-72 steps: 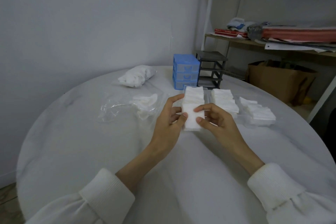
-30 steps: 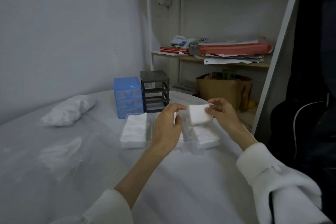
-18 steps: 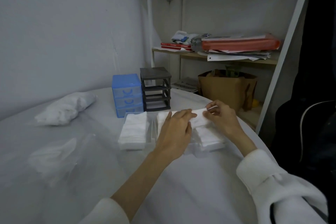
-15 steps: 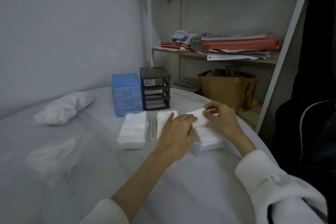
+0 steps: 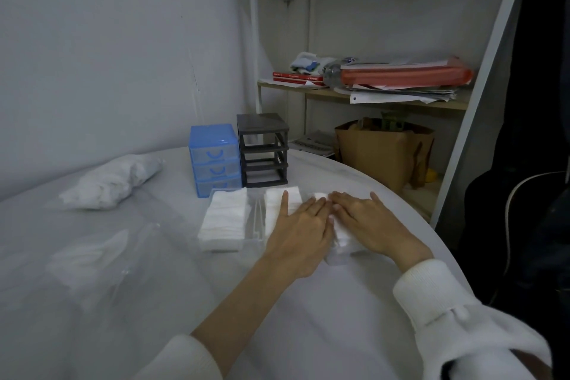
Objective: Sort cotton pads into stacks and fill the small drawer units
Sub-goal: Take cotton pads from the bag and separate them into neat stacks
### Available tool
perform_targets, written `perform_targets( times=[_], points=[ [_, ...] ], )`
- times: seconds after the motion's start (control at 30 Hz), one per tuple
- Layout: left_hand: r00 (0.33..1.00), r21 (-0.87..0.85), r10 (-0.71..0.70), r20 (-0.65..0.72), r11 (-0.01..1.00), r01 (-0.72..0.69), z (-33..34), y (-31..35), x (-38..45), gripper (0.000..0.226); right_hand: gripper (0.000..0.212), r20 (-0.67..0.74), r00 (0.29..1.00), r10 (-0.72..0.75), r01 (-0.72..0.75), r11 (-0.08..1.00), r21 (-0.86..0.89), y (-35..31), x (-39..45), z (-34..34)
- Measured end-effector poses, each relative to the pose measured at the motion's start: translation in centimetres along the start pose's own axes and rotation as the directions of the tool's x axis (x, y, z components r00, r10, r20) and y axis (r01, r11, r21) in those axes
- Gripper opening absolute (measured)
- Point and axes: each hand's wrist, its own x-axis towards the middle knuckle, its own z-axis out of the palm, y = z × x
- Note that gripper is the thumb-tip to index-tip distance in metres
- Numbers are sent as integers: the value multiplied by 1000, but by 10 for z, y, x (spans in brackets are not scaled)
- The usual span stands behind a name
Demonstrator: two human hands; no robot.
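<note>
Draped in a pale cloth, the round table (image 5: 92, 271) carries everything the sorting needs within easy reach. Three stacks of cotton pads are laid side by side in clear drawers: the left stack (image 5: 224, 218) lies uncovered, the middle stack (image 5: 282, 201) is partly hidden by the left hand (image 5: 298, 234), and the right stack (image 5: 342, 237) is almost wholly covered. Both hands are laid flat, with the fingers straight and close together; the right hand (image 5: 370, 225) is pressed on top of the right stack, and nothing is gripped. The pads are probably being flattened and squared so that the stack fits its drawer. Just behind the stacks, the blue drawer unit (image 5: 215, 159) is kept with its drawers in place, while the black drawer unit (image 5: 263, 154) beside it is seen as an empty frame, presumably because its drawers are the ones being filled. Further left, a full bag of pads (image 5: 114, 180) is set well apart as supply, and a flattened clear bag (image 5: 89, 259) is left nearer the table's edge.
</note>
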Motion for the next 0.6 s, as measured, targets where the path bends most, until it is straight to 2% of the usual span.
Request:
perform_targets(
  times=[0.1, 0.23, 0.3, 0.43, 0.6],
  points=[
    [999, -4, 8, 43, 1000, -8, -1, 0, 1, 48, 46, 93, 996, 19, -11, 996, -85, 0, 1, -1],
    [998, -28, 9, 67, 1000, -7, 0, 0, 3, 48, 47, 102, 994, 49, -44, 998, -53, 0, 1, 0],
    [996, -62, 6, 85, 998, -1, -1, -1, 4, 48, 45, 50, 997, 51, -51, 999, 15, 0, 0, 1],
    [996, -342, -60, 63, 936, 78, -8, -3, 6, 47, 43, -137, 989, 51, -27, 985, 169, 4, 1, -1],
    [979, -581, -189, -79, 806, 109, -15, -4, 7, 52, 42, -284, 957, 51, 29, 962, 270, 10, 0, -2]
  ],
)
